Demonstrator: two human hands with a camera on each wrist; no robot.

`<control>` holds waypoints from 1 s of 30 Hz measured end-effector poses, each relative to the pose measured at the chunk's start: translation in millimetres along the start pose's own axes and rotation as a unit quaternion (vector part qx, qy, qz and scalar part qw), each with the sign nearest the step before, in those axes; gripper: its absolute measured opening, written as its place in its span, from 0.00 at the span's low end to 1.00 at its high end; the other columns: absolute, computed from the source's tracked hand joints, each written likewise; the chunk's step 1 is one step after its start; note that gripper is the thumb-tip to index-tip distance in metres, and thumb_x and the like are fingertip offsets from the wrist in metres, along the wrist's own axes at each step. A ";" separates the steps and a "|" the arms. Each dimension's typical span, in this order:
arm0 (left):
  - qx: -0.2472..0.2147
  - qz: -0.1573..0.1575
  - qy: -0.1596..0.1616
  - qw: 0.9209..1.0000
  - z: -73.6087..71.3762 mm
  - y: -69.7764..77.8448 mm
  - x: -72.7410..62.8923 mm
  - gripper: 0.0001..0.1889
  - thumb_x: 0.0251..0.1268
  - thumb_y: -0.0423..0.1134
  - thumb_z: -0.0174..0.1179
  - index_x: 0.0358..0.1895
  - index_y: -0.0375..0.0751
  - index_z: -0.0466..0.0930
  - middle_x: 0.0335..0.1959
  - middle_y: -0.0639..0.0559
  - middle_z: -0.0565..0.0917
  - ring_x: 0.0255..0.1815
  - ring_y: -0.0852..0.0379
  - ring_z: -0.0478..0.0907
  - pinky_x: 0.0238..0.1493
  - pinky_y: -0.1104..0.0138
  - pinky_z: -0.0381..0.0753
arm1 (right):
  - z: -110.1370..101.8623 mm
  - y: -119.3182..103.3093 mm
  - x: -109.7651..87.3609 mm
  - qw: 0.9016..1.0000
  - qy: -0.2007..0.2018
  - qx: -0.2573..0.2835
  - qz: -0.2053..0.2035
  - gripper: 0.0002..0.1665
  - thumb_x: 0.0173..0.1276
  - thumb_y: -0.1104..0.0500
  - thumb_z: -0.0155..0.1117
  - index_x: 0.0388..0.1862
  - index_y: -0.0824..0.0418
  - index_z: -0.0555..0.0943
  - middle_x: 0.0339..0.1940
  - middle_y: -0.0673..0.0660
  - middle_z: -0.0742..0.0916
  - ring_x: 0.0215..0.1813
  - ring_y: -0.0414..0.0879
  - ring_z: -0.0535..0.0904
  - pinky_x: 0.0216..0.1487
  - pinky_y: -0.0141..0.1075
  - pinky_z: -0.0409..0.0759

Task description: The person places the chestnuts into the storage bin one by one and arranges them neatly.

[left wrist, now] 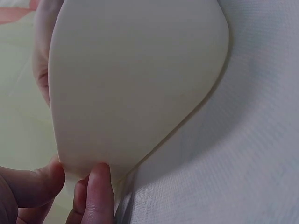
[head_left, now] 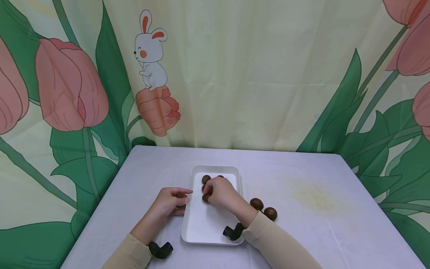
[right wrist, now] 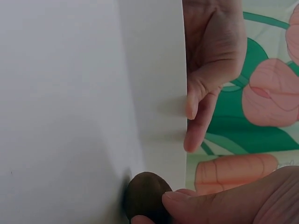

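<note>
My right hand [head_left: 223,192] reaches over the white tray [head_left: 201,224] and pinches a dark brown round ball [right wrist: 145,193] between thumb and fingers, low over the tray floor. More brown balls [head_left: 206,179] lie near the far end of the tray, partly hidden by that hand. On the left, my left hand [head_left: 173,201] touches the outside of the tray's long wall with fingers mostly straight. The left wrist view shows its thumb and fingertips [left wrist: 99,191] against the wall. What the balls are made of I cannot tell.
Two more brown balls [head_left: 270,214] sit on the white tablecloth [head_left: 336,239], right of the tray, close to my right forearm. Black wrist straps [head_left: 161,250] hang near both cuffs. A printed curtain [head_left: 235,74] with tulips and a rabbit stands behind the table.
</note>
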State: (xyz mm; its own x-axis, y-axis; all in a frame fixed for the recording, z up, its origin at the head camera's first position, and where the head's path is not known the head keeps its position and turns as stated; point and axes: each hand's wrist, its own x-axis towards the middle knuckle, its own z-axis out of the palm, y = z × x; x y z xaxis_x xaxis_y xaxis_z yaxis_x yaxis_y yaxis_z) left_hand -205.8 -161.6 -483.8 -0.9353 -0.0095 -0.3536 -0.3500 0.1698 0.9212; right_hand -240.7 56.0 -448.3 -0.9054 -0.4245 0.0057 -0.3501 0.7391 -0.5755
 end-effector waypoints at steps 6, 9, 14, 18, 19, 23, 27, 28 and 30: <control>-0.001 0.000 0.001 1.000 1.0 0.6 -0.7 0.15 0.67 0.28 0.72 0.56 0.39 0.92 0.45 0.41 0.90 0.33 0.53 0.90 0.34 0.57 0.94 | -2.5 0.4 -1.3 1.000 0.005 0.015 0.007 0.10 0.59 0.71 0.78 0.33 0.56 0.91 0.32 0.49 0.91 0.40 0.43 0.82 0.45 0.36 0.82; -0.008 -0.001 -0.001 1.000 1.2 0.6 -0.8 0.15 0.67 0.27 0.72 0.56 0.38 0.92 0.43 0.42 0.90 0.33 0.53 0.91 0.34 0.57 0.94 | -4.1 -0.1 -1.8 1.000 0.003 0.023 0.015 0.10 0.59 0.71 0.77 0.33 0.57 0.90 0.33 0.50 0.91 0.39 0.43 0.82 0.45 0.36 0.83; -0.013 0.000 -0.003 1.000 1.1 -0.2 0.3 0.15 0.67 0.26 0.72 0.55 0.38 0.92 0.43 0.42 0.90 0.33 0.53 0.90 0.33 0.57 0.94 | -4.8 -0.2 -2.0 0.999 -0.003 0.037 0.033 0.10 0.60 0.72 0.77 0.33 0.58 0.90 0.34 0.51 0.91 0.38 0.42 0.81 0.43 0.36 0.83; -0.013 0.001 -0.001 1.000 1.1 -0.5 0.2 0.15 0.66 0.26 0.72 0.55 0.38 0.92 0.43 0.42 0.90 0.33 0.53 0.90 0.33 0.57 0.94 | -4.1 -0.2 -2.1 0.998 -0.010 0.053 0.043 0.10 0.60 0.72 0.77 0.33 0.57 0.90 0.33 0.50 0.90 0.38 0.42 0.81 0.41 0.34 0.82; -0.012 0.001 -0.001 1.000 1.1 -0.3 0.0 0.15 0.66 0.26 0.72 0.55 0.38 0.92 0.43 0.42 0.90 0.33 0.53 0.90 0.33 0.57 0.94 | -3.8 0.1 -2.1 0.997 -0.011 0.056 0.044 0.10 0.60 0.72 0.77 0.33 0.57 0.90 0.33 0.50 0.90 0.38 0.42 0.81 0.41 0.34 0.82; -0.012 0.000 -0.002 1.000 0.6 0.1 -0.3 0.16 0.66 0.27 0.72 0.56 0.39 0.92 0.45 0.41 0.90 0.33 0.53 0.90 0.33 0.57 0.94 | -4.3 1.1 -2.3 0.997 -0.014 0.058 0.045 0.11 0.60 0.72 0.76 0.34 0.56 0.90 0.34 0.49 0.90 0.38 0.43 0.81 0.42 0.35 0.82; -0.013 -0.001 -0.004 1.000 0.2 -0.2 0.5 0.16 0.66 0.27 0.72 0.56 0.39 0.92 0.45 0.41 0.90 0.33 0.54 0.90 0.33 0.57 0.94 | -7.4 1.9 -2.8 0.997 -0.015 0.059 0.040 0.12 0.59 0.73 0.75 0.34 0.57 0.90 0.35 0.50 0.91 0.38 0.42 0.81 0.43 0.36 0.82; -0.013 -0.001 -0.005 1.000 0.3 -0.4 0.7 0.16 0.66 0.27 0.72 0.56 0.39 0.92 0.44 0.42 0.90 0.33 0.54 0.90 0.33 0.57 0.94 | -8.2 2.2 -3.0 0.997 -0.013 0.058 0.038 0.12 0.59 0.73 0.75 0.34 0.57 0.90 0.34 0.51 0.91 0.38 0.42 0.81 0.42 0.36 0.82; -0.013 -0.001 -0.005 1.000 0.3 -0.7 1.0 0.16 0.66 0.27 0.72 0.56 0.38 0.92 0.44 0.42 0.90 0.33 0.54 0.90 0.33 0.58 0.94 | -9.7 2.6 -3.4 0.997 -0.013 0.061 0.038 0.12 0.59 0.74 0.74 0.34 0.58 0.90 0.34 0.51 0.91 0.38 0.43 0.81 0.42 0.36 0.82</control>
State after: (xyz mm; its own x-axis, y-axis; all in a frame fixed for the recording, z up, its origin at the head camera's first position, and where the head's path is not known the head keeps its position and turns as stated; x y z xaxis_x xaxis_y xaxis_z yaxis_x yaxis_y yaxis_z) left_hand -206.5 -161.4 -484.8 -0.9342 -0.0004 -0.3567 -0.3530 0.1448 0.9243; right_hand -240.9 64.5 -441.9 -0.9214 -0.3836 -0.0622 -0.2469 0.7014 -0.6686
